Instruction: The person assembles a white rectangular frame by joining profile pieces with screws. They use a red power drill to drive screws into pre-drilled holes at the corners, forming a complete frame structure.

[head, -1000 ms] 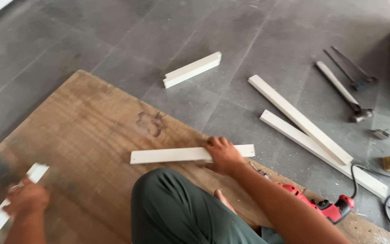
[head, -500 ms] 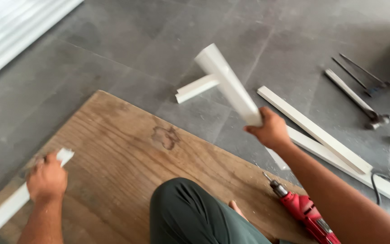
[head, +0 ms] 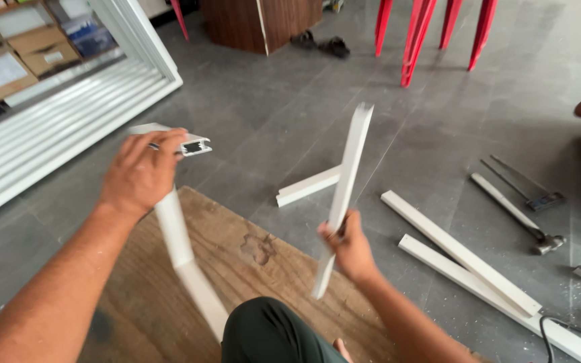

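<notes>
My left hand (head: pixel 139 171) grips a long white hollow profile bar (head: pixel 183 255) near its upper end, whose open cut end (head: pixel 193 144) points right; the bar slants down toward my knee (head: pixel 274 333). My right hand (head: pixel 350 247) holds a shorter white profile bar (head: pixel 344 195) near its lower part, standing almost upright over the floor. Both bars are lifted above the brown wooden board (head: pixel 237 262) that lies in front of me. The two bars are apart, about a forearm's width between them.
A short white bar (head: pixel 307 186) lies on the grey floor beyond the board. Two long white bars (head: pixel 458 252) lie at the right, with a hammer (head: pixel 516 218) and a flat metal tool (head: pixel 526 183) past them. Red legs (head: pixel 415 33) and a white frame (head: pixel 68 114) stand farther off.
Both hands have lifted their bars off the board. The left bar rose from flat at the left to chest height; the right bar swung up to near vertical. My view tilted upward.
</notes>
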